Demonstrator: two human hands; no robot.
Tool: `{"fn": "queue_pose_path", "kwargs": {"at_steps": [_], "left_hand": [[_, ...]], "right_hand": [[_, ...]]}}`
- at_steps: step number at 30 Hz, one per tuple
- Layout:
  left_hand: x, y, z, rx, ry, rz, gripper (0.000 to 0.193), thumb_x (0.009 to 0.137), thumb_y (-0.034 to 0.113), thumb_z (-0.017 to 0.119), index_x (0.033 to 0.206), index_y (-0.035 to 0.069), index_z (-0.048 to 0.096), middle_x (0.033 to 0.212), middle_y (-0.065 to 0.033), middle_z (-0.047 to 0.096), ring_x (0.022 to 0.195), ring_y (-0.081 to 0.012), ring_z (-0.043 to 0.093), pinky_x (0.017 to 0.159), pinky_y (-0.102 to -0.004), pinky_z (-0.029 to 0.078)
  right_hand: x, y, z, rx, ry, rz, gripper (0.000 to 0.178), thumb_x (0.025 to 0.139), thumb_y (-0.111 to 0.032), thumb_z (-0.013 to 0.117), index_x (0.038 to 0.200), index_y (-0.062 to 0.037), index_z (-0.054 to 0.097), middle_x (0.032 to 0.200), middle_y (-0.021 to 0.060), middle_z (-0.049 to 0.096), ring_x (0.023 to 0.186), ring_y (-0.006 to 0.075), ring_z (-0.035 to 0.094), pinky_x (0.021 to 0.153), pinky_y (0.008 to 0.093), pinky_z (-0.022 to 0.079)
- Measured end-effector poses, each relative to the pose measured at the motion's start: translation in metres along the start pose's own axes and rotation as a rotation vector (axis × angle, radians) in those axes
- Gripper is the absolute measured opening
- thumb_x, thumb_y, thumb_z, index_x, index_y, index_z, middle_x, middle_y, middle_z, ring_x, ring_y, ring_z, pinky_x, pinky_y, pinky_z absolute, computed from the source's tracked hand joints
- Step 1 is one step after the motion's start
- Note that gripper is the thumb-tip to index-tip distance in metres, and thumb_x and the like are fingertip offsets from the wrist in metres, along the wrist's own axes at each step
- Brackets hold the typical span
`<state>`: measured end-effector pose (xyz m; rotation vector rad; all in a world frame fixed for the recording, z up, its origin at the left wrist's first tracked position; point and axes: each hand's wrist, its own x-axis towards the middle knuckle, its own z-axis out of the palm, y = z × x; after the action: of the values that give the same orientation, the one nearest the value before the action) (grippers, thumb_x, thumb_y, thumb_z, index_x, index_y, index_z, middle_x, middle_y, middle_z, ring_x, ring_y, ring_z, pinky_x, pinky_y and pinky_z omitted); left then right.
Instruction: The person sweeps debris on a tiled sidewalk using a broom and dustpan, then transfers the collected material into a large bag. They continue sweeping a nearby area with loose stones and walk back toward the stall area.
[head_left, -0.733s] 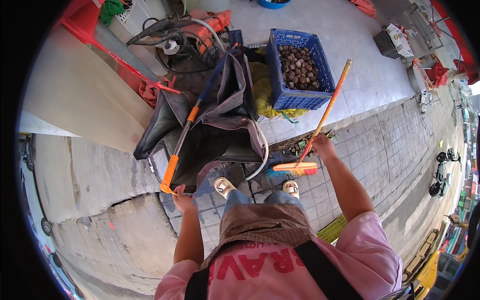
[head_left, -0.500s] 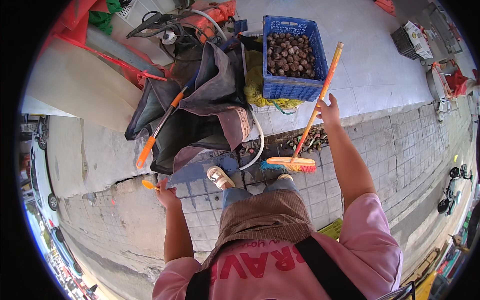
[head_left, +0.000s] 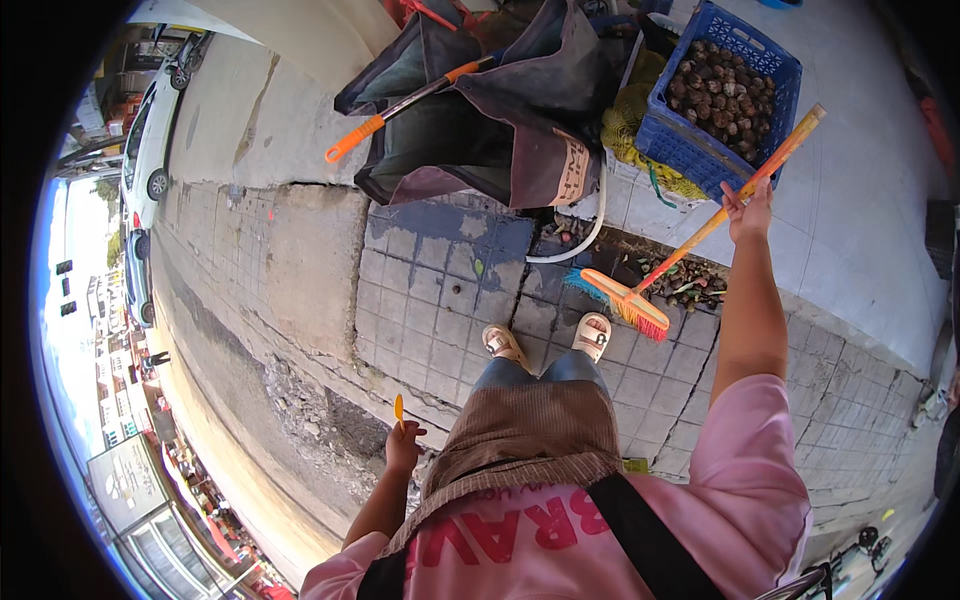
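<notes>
My left hand (head_left: 404,447) is closed on a small yellow-orange spoon (head_left: 400,410), held low beside my apron with its bowl upward. My right hand (head_left: 750,212), out to the right, grips the worn orange-yellow stick of a broom (head_left: 690,243). The broom slants down toward my feet. Its orange head (head_left: 625,298), with blue, yellow and red bristles, is at the paving just ahead of my sandals (head_left: 592,335). Close beyond my right hand stands a blue crate (head_left: 690,150) of round brown produce (head_left: 725,95).
A dark, sagging fabric bag (head_left: 480,150) lies ahead with an orange-handled pole (head_left: 355,140) across it. Yellow netting (head_left: 630,115) sits beside the crate. A pale hose (head_left: 590,240) curls near loose debris (head_left: 690,285) along the raised step. Broken pavement (head_left: 320,410) lies to the left.
The view has swung left toward the street. My left hand has drawn back with the spoon, which now points up. My feet stand side by side, and the broom head has turned at an angle.
</notes>
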<state>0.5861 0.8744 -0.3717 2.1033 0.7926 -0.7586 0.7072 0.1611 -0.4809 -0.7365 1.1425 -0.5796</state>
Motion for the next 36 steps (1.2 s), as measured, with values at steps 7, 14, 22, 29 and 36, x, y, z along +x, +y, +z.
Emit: {"fn": "queue_pose_path", "kwargs": {"at_steps": [7,14,22,29,36], "left_hand": [[-0.031,-0.028,0.036,-0.074,0.01,-0.029,0.018,0.091,0.016,0.046,0.097,0.0,0.054,0.083,-0.0113,0.066,0.046,-0.0115,0.053,0.042,-0.0245,0.043],[-0.046,-0.072,0.053,-0.154,-0.053,-0.003,0.018,0.093,0.014,0.044,0.098,0.0,0.053,0.082,-0.0088,0.064,0.048,-0.011,0.053,0.044,-0.0234,0.045],[-0.046,-0.169,0.024,-0.411,0.063,0.038,0.019,0.093,0.016,0.045,0.101,0.001,0.054,0.084,-0.0096,0.063,0.06,-0.0132,0.057,0.045,-0.0243,0.046],[-0.124,-0.304,0.005,-0.504,0.32,-0.104,0.017,0.092,0.016,0.044,0.096,0.003,0.054,0.072,-0.0089,0.064,0.05,-0.0128,0.054,0.043,-0.0278,0.044],[-0.231,-0.442,0.059,-0.673,0.611,-0.66,0.018,0.088,0.018,0.046,0.094,0.004,0.056,0.063,-0.0103,0.064,0.048,-0.0194,0.059,0.04,-0.032,0.044]], "right_hand": [[-0.028,0.009,-0.028,0.051,-0.388,0.258,0.053,0.09,-0.055,0.041,0.106,-0.0048,0.048,0.103,0.0082,0.048,0.101,0.0395,0.056,0.085,0.0411,0.048],[-0.249,0.025,-0.081,-0.243,-0.598,0.786,0.031,0.09,-0.032,0.052,0.071,-0.0075,0.05,0.078,0.0037,0.055,0.067,0.021,0.06,0.059,0.0329,0.052],[-0.411,0.069,-0.055,-0.661,-0.895,0.857,0.02,0.073,0.004,0.055,0.072,-0.0103,0.041,0.069,0.0016,0.045,0.058,0.0133,0.05,0.045,0.0227,0.039],[-0.462,0.086,-0.051,-0.748,-1.205,0.841,0.038,0.07,0.009,0.052,0.103,-0.0066,0.042,0.101,0.008,0.047,0.07,0.0212,0.059,0.046,0.0243,0.043],[-0.461,0.103,-0.11,-2.025,-1.442,0.348,0.031,0.077,0.001,0.053,0.107,-0.0009,0.045,0.066,0.0061,0.054,0.045,0.0165,0.055,0.035,0.0295,0.04]]}}
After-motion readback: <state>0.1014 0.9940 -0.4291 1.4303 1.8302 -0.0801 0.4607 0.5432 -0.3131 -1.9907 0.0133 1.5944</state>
